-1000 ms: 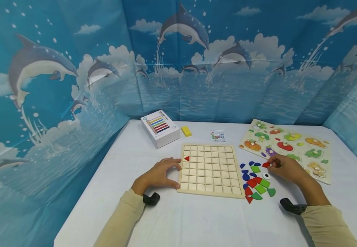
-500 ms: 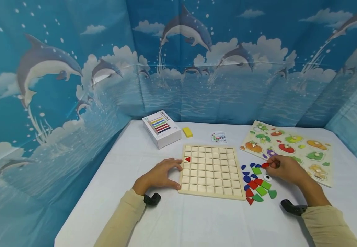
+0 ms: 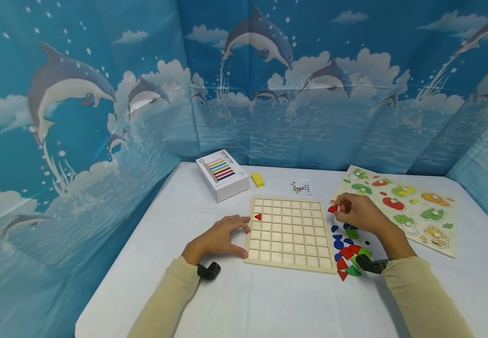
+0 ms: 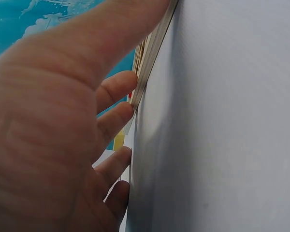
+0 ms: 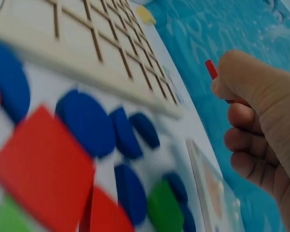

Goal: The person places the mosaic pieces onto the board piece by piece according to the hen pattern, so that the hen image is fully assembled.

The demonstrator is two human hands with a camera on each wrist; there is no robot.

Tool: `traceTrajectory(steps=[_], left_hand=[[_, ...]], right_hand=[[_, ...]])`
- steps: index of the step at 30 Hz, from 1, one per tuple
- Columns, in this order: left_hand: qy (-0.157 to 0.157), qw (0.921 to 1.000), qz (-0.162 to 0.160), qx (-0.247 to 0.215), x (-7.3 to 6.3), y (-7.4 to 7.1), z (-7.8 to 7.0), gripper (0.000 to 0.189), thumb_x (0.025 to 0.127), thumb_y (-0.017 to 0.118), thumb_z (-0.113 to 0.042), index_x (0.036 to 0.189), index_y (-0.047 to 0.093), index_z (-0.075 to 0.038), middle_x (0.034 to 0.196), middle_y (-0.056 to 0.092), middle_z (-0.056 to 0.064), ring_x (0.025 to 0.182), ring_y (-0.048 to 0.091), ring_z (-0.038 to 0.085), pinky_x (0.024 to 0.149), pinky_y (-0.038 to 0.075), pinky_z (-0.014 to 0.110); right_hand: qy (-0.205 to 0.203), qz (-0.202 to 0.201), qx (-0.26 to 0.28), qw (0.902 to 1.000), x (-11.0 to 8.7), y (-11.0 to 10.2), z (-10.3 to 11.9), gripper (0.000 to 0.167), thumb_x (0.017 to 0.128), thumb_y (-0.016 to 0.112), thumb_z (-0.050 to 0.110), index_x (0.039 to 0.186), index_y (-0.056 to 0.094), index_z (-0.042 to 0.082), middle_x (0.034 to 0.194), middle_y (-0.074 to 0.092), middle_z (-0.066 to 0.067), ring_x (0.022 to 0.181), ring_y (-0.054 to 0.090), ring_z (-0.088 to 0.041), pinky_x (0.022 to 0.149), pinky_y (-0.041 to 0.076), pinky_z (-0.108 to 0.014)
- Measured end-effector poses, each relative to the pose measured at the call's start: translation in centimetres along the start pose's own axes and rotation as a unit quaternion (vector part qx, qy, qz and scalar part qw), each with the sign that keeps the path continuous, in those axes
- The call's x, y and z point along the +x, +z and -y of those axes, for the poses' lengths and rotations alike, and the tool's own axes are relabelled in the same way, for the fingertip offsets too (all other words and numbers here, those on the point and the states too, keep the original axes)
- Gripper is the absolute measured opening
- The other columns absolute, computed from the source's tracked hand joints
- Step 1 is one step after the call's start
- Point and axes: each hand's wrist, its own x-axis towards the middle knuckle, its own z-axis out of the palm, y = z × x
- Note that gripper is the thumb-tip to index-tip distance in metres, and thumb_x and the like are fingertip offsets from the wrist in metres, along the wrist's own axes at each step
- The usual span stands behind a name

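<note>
In the head view, my right hand [image 3: 360, 212] pinches a small flat red piece [image 3: 332, 209] between thumb and fingertips, just off the right edge of the wooden grid board [image 3: 292, 234]. The right wrist view shows the red piece [image 5: 211, 69] sticking out past the thumb, raised clear of the table. My left hand [image 3: 220, 239] lies at the board's left edge, fingers spread and thumb touching the rim. A red triangle [image 3: 258, 217] sits in a left-column cell. Below my right hand lie several loose shapes, among them a blue circle [image 3: 339, 244] and a red square [image 3: 347, 253].
Behind the board stand a white box [image 3: 223, 176], a yellow block [image 3: 258, 179] and a small picture card [image 3: 301, 187]. A vegetable puzzle board [image 3: 446, 216] lies at the back right. The dolphin-print curtain [image 3: 269, 131] hangs along the table's far edge.
My right hand has carried the red piece left and slightly away from me, from beside the loose shapes to near the board's upper right side. My left hand stays in place.
</note>
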Motion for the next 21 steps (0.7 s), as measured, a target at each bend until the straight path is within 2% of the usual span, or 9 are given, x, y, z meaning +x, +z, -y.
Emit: traceTrajectory(steps=[4, 10, 21], left_hand=[[0.0, 1.0, 0.0, -0.001, 0.1, 0.0, 0.0, 0.06, 0.073, 0.09, -0.048, 0.122, 0.061, -0.029, 0.158, 0.04, -0.01, 0.15, 0.023, 0.022, 0.119, 0.02, 0.048], [0.004, 1.0, -0.002, -0.003, 0.2, 0.0, 0.2, 0.06, 0.073, 0.089, -0.05, 0.122, 0.061, -0.029, 0.157, 0.04, -0.01, 0.15, 0.023, 0.022, 0.119, 0.02, 0.048], [0.005, 1.0, 0.001, -0.003, 0.1, -0.2, 0.1, 0.059, 0.074, 0.089, -0.047, 0.123, 0.061, -0.028, 0.158, 0.039, -0.01, 0.15, 0.023, 0.022, 0.12, 0.02, 0.047]], right_hand=[[-0.004, 0.016, -0.002, 0.9999, 1.9, 0.5, 1.5, 0.023, 0.085, 0.077, 0.008, 0.102, 0.064, 0.002, 0.082, 0.055, -0.003, 0.072, 0.051, -0.02, 0.06, 0.045, -0.031], [-0.045, 0.025, 0.009, 0.9986, 4.3, 1.8, 3.5, 0.02, 0.086, 0.075, 0.009, 0.1, 0.064, 0.002, 0.08, 0.055, -0.003, 0.07, 0.049, -0.02, 0.061, 0.043, -0.034], [-0.1, 0.048, 0.057, 0.9922, 8.2, 6.3, 7.0, 0.015, 0.087, 0.074, 0.008, 0.097, 0.065, 0.003, 0.078, 0.058, -0.001, 0.068, 0.051, -0.017, 0.065, 0.046, -0.035]])
